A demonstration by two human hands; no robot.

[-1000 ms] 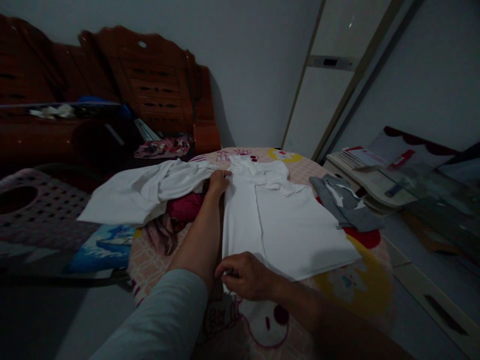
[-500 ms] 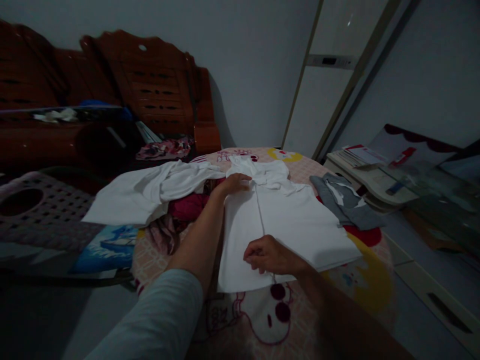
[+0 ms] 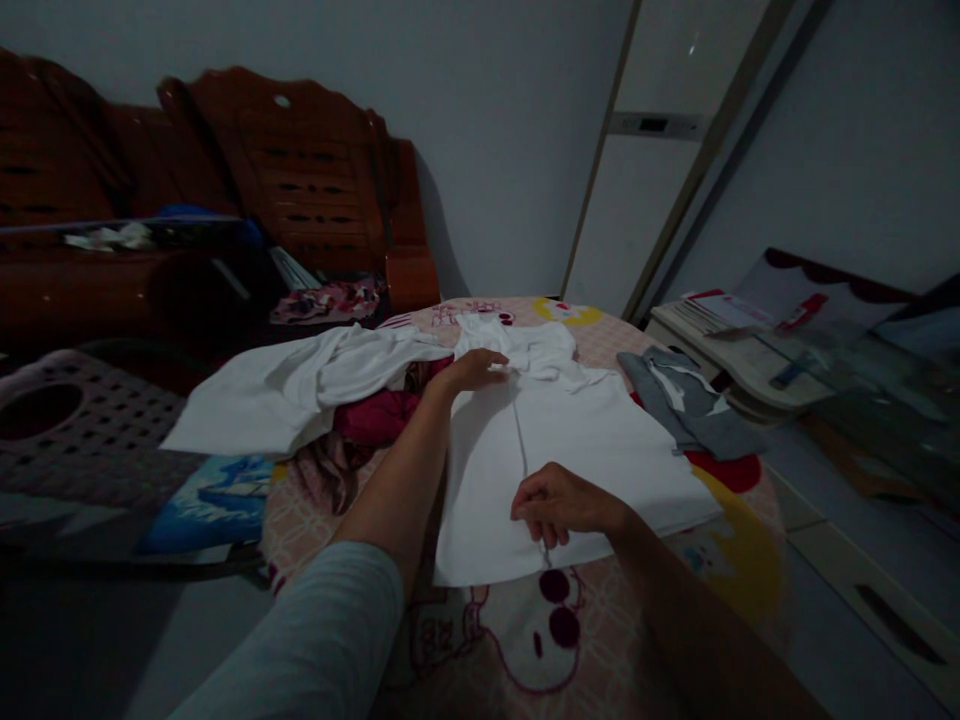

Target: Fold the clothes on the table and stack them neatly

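Observation:
A white garment lies spread on the round table, its top part bunched up and its hem toward me. A thin grey line runs down its middle, and I cannot tell if it is a cord or a crease. My left hand rests on the garment's upper left, fingers stretched out to the right. Over the lower middle, near the hem, is my right hand, its fingers curled down together; what they hold, if anything, is hidden.
A patterned cloth covers the table. White clothing lies left over a dark red cloth. Folded grey clothing is at the right. Beyond stand a wooden sofa, a woven chair and a side cabinet.
My right hand has moved a little to the right over the garment. My left hand has shifted slightly to the right, still at the garment's upper left.

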